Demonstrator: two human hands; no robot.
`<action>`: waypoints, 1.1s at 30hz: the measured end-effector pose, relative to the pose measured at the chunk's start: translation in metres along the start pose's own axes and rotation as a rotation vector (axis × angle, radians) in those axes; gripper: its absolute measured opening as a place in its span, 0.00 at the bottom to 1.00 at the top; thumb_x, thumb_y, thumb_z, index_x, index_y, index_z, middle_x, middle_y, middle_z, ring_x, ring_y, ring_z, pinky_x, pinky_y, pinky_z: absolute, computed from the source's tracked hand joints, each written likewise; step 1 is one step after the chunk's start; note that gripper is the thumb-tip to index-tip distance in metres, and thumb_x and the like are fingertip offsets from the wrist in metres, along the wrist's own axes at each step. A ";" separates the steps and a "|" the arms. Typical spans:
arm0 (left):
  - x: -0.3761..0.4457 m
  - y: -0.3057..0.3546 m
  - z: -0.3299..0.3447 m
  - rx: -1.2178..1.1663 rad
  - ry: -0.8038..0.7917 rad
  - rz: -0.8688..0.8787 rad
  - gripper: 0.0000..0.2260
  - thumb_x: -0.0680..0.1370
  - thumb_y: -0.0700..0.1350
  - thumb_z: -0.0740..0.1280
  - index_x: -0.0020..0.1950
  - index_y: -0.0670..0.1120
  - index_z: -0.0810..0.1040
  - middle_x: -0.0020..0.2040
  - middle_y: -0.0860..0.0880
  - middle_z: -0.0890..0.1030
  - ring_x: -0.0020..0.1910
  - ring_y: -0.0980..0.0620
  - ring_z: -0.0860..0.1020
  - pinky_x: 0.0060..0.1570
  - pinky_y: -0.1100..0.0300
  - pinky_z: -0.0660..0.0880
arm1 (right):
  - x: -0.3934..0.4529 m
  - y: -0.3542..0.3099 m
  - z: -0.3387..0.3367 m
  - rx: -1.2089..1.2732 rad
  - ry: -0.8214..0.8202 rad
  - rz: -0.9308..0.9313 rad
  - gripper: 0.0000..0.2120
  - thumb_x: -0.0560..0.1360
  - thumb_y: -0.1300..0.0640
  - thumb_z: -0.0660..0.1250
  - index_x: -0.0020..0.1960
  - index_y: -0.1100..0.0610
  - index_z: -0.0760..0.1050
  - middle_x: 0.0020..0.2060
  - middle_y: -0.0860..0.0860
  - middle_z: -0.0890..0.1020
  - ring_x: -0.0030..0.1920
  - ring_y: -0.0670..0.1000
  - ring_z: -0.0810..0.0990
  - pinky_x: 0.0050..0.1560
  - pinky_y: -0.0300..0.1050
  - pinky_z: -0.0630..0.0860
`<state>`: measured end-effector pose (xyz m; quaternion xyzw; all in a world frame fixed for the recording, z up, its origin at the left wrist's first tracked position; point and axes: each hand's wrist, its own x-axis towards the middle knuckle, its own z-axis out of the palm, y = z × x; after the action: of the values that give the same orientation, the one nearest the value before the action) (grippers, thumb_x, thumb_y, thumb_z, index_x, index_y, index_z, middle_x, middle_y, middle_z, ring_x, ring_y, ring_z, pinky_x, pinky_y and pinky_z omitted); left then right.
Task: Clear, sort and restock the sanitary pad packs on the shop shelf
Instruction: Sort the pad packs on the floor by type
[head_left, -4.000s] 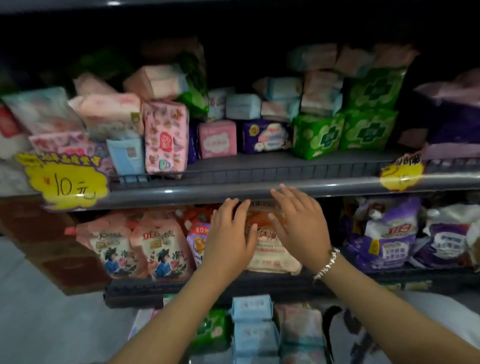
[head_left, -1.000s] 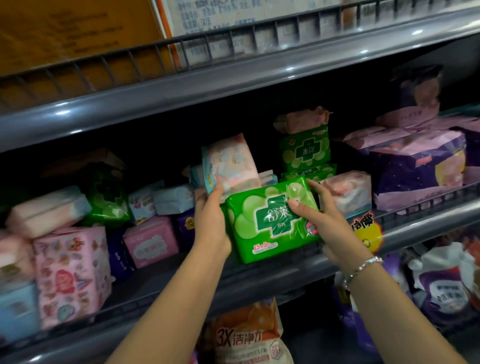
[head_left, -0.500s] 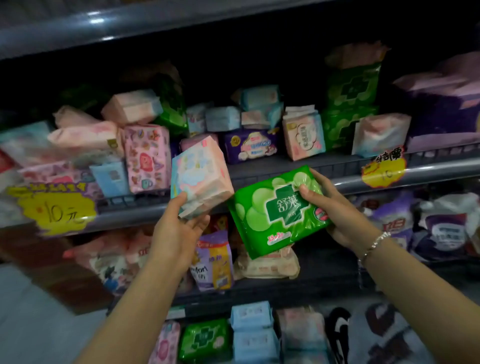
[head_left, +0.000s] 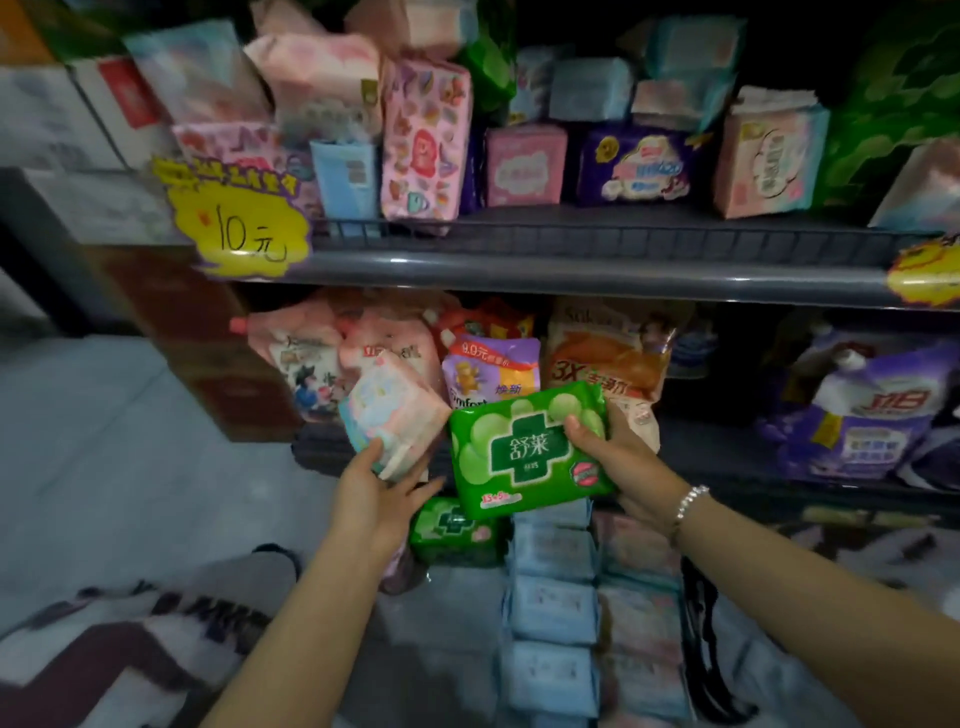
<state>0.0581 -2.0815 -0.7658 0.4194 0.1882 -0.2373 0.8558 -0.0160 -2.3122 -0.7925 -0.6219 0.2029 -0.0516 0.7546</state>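
Observation:
My left hand (head_left: 375, 496) grips a pale pink and blue pad pack (head_left: 395, 413) from below, tilted, in front of the lower shelf. My right hand (head_left: 621, 457) holds a green pad pack (head_left: 524, 449) with a dark green cross, thumb on its front. Both packs hang below the grey shelf rail (head_left: 571, 270). Under them lie another green pack (head_left: 454, 530) and rows of light blue packs (head_left: 553, 608) and pink packs (head_left: 641, 623). Assorted pink, blue and purple packs (head_left: 426, 140) stand on the shelf above.
Yellow price tags (head_left: 239, 228) hang on the rail at left and right (head_left: 927, 273). Refill pouches (head_left: 491, 371) and purple detergent bags (head_left: 862, 415) fill the lower shelf. Brown cartons (head_left: 208, 353) stand at left on the grey floor (head_left: 104, 467).
Both hands have lowered with their packs from the upper shelf level to in front of the lower shelf. The view has tilted down toward the packs below.

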 end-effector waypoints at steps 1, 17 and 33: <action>0.005 -0.002 -0.008 -0.016 0.013 -0.032 0.08 0.83 0.44 0.55 0.55 0.43 0.72 0.46 0.42 0.77 0.45 0.46 0.77 0.41 0.43 0.77 | 0.001 0.010 0.009 -0.020 -0.020 0.036 0.38 0.64 0.45 0.74 0.69 0.50 0.64 0.59 0.53 0.80 0.53 0.53 0.83 0.49 0.50 0.82; 0.095 -0.036 -0.132 0.175 0.436 -0.103 0.07 0.82 0.44 0.56 0.46 0.45 0.71 0.39 0.46 0.74 0.32 0.50 0.70 0.31 0.58 0.65 | 0.025 0.157 0.112 -0.663 0.015 0.461 0.32 0.78 0.33 0.46 0.78 0.45 0.51 0.78 0.56 0.54 0.77 0.58 0.52 0.76 0.54 0.50; 0.142 -0.107 -0.176 0.263 0.620 -0.102 0.19 0.81 0.42 0.60 0.71 0.40 0.62 0.59 0.41 0.73 0.53 0.44 0.74 0.61 0.43 0.73 | 0.053 0.235 0.123 -0.440 0.273 0.640 0.18 0.82 0.56 0.58 0.71 0.52 0.66 0.59 0.58 0.79 0.56 0.61 0.80 0.57 0.60 0.77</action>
<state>0.0917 -2.0322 -1.0088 0.5685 0.4281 -0.1633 0.6834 0.0363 -2.1647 -1.0135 -0.6615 0.4905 0.1482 0.5476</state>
